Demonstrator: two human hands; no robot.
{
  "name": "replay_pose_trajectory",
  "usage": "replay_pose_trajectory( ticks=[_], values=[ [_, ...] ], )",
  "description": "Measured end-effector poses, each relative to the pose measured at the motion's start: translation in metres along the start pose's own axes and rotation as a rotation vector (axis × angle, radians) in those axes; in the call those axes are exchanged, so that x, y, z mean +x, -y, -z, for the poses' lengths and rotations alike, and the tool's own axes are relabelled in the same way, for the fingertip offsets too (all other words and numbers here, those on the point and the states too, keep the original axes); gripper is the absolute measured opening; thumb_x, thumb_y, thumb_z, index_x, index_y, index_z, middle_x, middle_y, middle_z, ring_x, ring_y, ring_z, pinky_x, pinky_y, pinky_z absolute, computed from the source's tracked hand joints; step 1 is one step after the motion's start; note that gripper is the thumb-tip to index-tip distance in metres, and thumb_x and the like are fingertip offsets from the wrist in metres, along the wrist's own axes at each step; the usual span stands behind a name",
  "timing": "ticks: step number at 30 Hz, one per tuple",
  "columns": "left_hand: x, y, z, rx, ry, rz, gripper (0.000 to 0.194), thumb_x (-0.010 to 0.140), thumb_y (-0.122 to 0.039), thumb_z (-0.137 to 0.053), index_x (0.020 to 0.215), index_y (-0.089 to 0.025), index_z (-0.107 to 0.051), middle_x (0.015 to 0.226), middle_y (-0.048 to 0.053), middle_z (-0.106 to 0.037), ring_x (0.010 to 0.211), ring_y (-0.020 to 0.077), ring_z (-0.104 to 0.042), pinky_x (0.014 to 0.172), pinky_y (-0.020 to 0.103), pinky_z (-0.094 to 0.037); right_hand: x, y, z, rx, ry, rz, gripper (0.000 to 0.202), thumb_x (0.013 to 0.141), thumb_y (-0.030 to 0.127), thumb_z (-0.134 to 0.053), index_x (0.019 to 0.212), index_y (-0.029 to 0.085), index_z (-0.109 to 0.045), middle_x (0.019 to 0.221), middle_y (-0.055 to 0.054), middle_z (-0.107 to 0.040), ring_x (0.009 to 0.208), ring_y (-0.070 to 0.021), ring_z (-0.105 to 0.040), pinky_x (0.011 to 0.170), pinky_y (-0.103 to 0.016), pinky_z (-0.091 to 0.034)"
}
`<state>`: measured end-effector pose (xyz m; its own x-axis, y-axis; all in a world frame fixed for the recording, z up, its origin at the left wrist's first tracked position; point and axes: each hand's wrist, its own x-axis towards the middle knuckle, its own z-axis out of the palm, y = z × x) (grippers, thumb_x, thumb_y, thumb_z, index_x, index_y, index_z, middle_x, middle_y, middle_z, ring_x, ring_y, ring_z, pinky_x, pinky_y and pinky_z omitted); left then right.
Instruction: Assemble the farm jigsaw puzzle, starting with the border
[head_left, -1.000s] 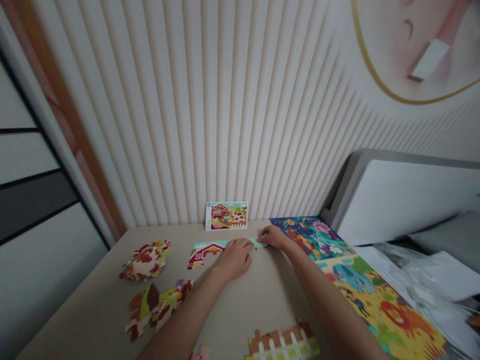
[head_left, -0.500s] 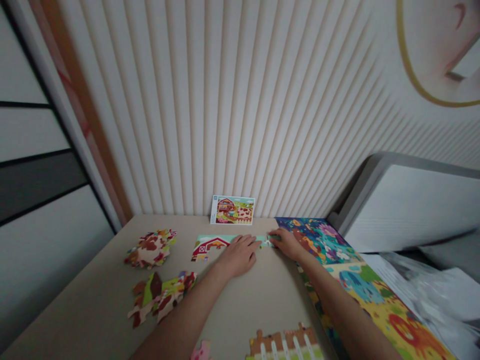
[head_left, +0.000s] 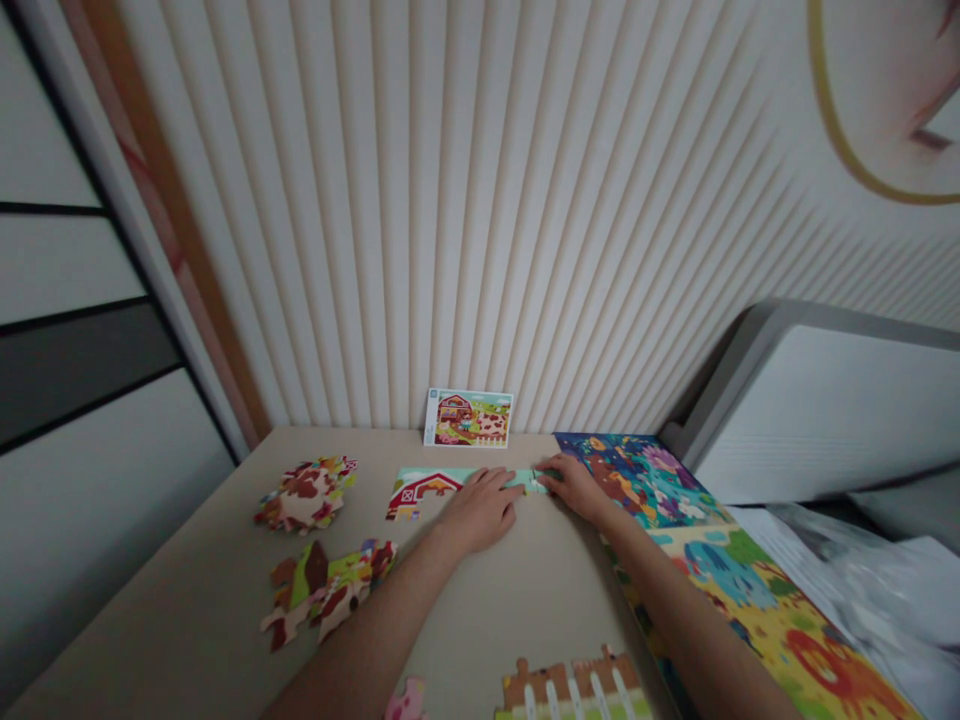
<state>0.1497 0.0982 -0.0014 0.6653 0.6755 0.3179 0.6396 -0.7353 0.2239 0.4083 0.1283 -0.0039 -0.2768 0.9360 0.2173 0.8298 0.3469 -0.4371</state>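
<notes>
A row of joined jigsaw pieces with a red barn roof and pale green sky (head_left: 424, 487) lies near the back of the table. Across its middle my left hand (head_left: 484, 512) rests flat, fingers stretched over the pieces and hiding part of them. At the row's right end my right hand (head_left: 576, 487) has thumb and fingers closed on a pale green puzzle piece (head_left: 535, 480), which sits against the neighbouring piece. Whether the two are fully locked I cannot tell. Behind the row, a picture card (head_left: 470, 418) of the farm scene leans on the wall.
Two piles of loose puzzle pieces, one farther back (head_left: 309, 495) and one nearer (head_left: 330, 590), lie on the left. A joined fence section (head_left: 574, 690) and a pink piece (head_left: 406, 700) are at the front. Colourful picture boards (head_left: 720, 570) cover the right side.
The piece under my right hand has come closer to the row, and the gap between them has narrowed. My left hand keeps its place; the view has shifted slightly.
</notes>
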Motion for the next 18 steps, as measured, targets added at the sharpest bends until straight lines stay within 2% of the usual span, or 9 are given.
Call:
replay_pose_trajectory(
  ticks=[11, 18],
  values=[
    [0.0, 0.001, -0.003, 0.0, -0.006, 0.002, 0.041, 0.095, -0.028, -0.047, 0.135, -0.03, -0.059, 0.145, 0.006, -0.055, 0.134, 0.023, -0.046, 0.117, 0.044, -0.029, 0.01, -0.001, 0.003, -0.048, 0.103, -0.049, 0.025, 0.085, 0.026, -0.067, 0.106, 0.018, -0.077, 0.104, -0.009, -0.073, 0.095, -0.0218, -0.066, 0.089, -0.026, -0.045],
    [-0.001, -0.001, 0.002, 0.012, -0.013, -0.011, 0.041, 0.095, -0.028, -0.047, 0.134, -0.029, -0.059, 0.144, 0.006, -0.056, 0.133, 0.0235, -0.047, 0.116, 0.043, -0.029, 0.014, 0.003, 0.007, -0.038, 0.152, -0.065, 0.026, 0.085, 0.028, -0.067, 0.105, 0.018, -0.078, 0.101, -0.009, -0.074, 0.095, -0.0222, -0.065, 0.088, -0.026, -0.045]
  ],
)
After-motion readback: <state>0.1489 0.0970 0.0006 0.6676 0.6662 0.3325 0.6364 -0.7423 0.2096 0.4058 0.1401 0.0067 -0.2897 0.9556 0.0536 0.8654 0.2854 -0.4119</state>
